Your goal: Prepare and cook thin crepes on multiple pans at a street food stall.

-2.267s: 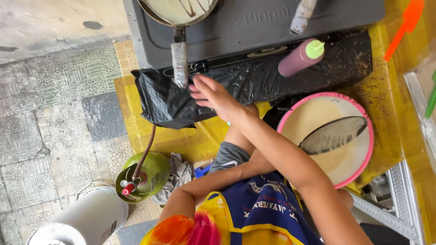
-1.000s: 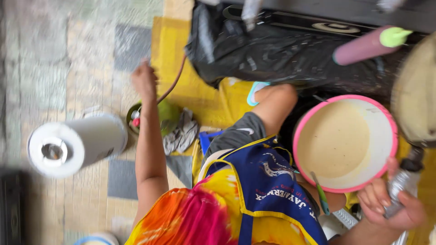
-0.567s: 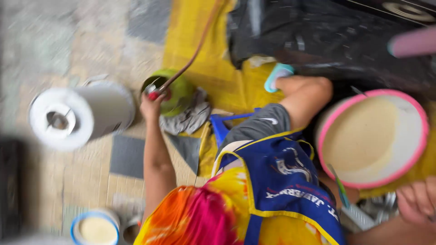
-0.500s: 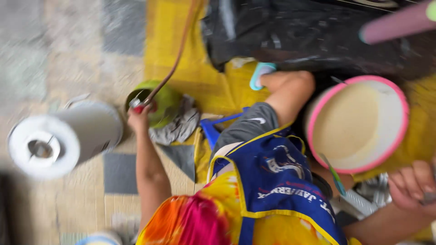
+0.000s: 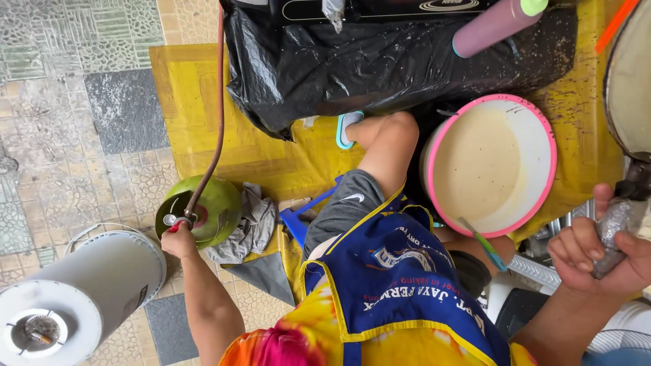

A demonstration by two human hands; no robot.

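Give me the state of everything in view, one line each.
Left hand: on the valve atop the green gas cylinder.
Right hand: grip closed around a foil-wrapped handle.
Hose: connected to the cylinder.
Pink-rimmed basin: holds pale batter.
Grey rag: crumpled against the cylinder.

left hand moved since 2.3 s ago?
Yes. The left hand was up at the black plastic sheet by the stove; now it is down at the valve on the green gas cylinder.
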